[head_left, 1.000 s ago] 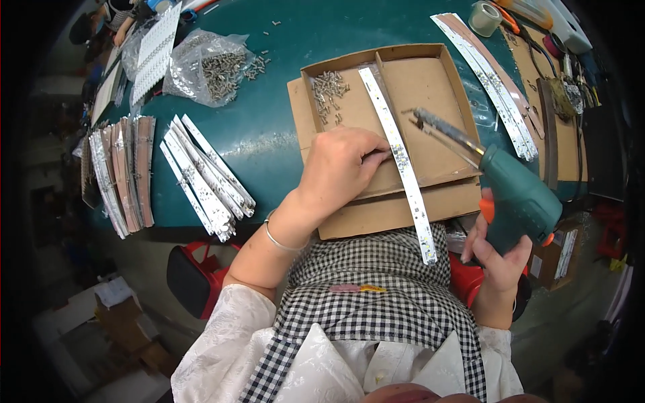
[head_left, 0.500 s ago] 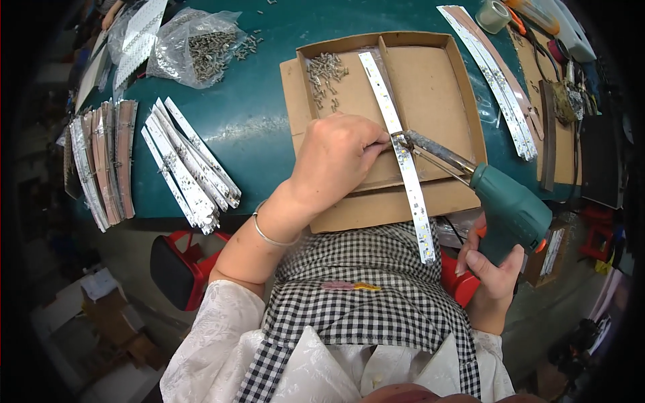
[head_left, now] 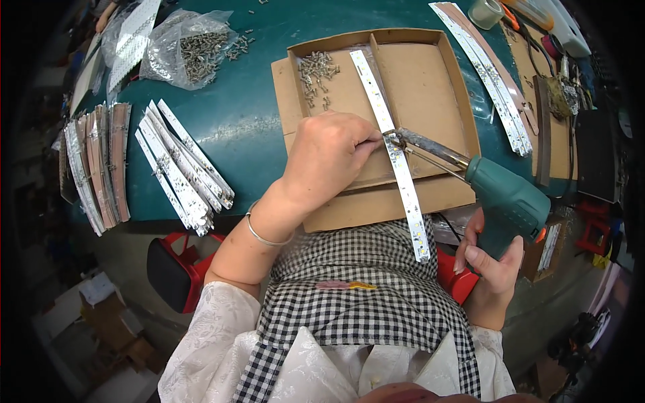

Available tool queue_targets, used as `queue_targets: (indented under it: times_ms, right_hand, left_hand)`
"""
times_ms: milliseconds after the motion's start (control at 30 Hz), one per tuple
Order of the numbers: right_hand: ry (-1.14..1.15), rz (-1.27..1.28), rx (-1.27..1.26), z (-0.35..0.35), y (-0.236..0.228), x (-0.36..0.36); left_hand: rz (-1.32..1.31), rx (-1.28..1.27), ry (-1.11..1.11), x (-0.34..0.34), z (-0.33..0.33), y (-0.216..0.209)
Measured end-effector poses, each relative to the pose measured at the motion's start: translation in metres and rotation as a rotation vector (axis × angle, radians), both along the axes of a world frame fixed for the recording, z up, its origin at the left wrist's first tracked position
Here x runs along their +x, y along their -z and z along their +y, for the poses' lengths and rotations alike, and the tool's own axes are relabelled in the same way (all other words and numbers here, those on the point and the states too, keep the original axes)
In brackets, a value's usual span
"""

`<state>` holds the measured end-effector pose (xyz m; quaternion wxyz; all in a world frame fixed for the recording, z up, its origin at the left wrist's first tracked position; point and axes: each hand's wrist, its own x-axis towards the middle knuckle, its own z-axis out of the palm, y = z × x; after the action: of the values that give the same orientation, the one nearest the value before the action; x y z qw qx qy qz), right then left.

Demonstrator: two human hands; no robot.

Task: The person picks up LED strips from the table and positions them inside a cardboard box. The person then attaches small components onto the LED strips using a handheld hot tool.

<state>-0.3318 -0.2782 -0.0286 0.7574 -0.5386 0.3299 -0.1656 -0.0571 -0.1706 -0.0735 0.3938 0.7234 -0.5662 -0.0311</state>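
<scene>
A white LED strip board [head_left: 408, 191] lies slantwise across a shallow cardboard box [head_left: 430, 84], its near end sticking out over my checked apron. My left hand [head_left: 329, 156] is closed in a pinch at the strip's left edge, around the middle; whatever sits between the fingertips is hidden. My right hand [head_left: 494, 269] grips the handle of a green soldering gun [head_left: 508, 193]. The gun's hot tip touches or nearly touches the strip, right beside my left fingertips. Small metal connectors [head_left: 316, 72] lie heaped in the box's left compartment.
Left of the box lie a pile of white strips [head_left: 181, 168] and a row of stacked strips [head_left: 97, 164]. Behind them is a plastic bag of metal connectors [head_left: 195, 57]. More strips [head_left: 487, 74], a tape roll [head_left: 485, 13] and cables are on the right. A red stool [head_left: 178, 269] stands below.
The whole view has shifted slightly, so the scene sits a little further left. Both hands, the soldering gun and the strip keep nearly the same places relative to each other.
</scene>
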Motion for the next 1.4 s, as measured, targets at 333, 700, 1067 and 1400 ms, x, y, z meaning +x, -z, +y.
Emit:
queue_targets:
  times_ms: [333,700,1067,1400]
  right_hand:
    - [0.150,-0.225,-0.038,-0.009,0.002,-0.003]
    - [0.107,-0.113,-0.046,0.000,0.001,0.002]
    - [0.002,-0.020,0.000,-0.003,-0.002,-0.001]
    - [0.174,-0.178,-0.086,-0.005,-0.002,0.006]
  left_hand:
    - [0.014,-0.010,0.014,0.000,-0.001,-0.002]
    - [0.020,-0.016,0.007,0.000,-0.001,0.001]
    - [0.008,-0.016,0.009,-0.001,0.001,0.001]
    - [0.014,-0.020,0.023,0.000,0.000,0.000]
